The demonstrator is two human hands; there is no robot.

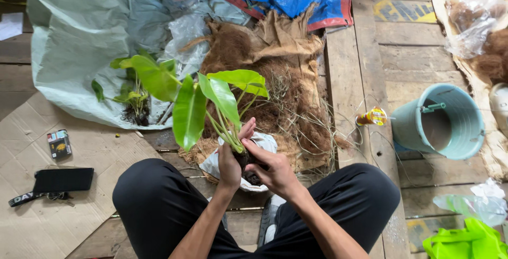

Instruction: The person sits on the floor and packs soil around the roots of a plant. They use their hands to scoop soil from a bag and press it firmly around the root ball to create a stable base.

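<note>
A young plant (211, 97) with large bright green leaves stands upright over a white plastic sheet (262, 142) in front of my crossed legs. My left hand (231, 158) is wrapped around the base of its stems. My right hand (271, 168) cups the dark root ball (247, 162) from the right side. Behind the plant lies a heap of brown coconut fibre (275, 79).
A second small plant (135, 100) lies on a pale green plastic sheet (74, 37) at the left. A teal bucket (442, 121) and a spool of thread (373, 116) sit right on the wooden planks. A dark phone (63, 179) and a small box (59, 143) rest on cardboard.
</note>
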